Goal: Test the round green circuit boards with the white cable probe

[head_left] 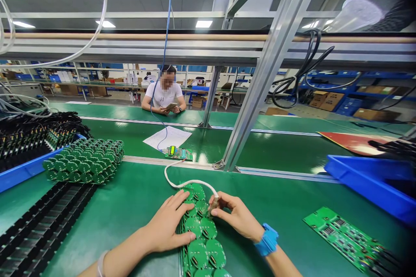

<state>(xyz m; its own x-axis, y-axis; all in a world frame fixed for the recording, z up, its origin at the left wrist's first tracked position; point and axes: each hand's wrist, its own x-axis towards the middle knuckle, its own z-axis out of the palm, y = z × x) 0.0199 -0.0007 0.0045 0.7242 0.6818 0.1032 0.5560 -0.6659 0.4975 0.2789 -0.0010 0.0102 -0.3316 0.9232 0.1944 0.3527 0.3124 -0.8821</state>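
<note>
The long board panel points away, left hand open on it, right hand gripping the connector by its right edge.

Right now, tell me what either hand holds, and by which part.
The right hand grips the connector on the white cable by its body; the left hand rests on the green boards.

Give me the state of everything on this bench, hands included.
Left hand: open, resting on joined boards
Right hand: fingers closed on plug
Joined boards: lying flat
White cable: curved, connected to plug
Display: lit
Paper: lying flat
Board stack: piled up
Rectangular board: flat, wires attached
Right blue bin: uncovered
</note>
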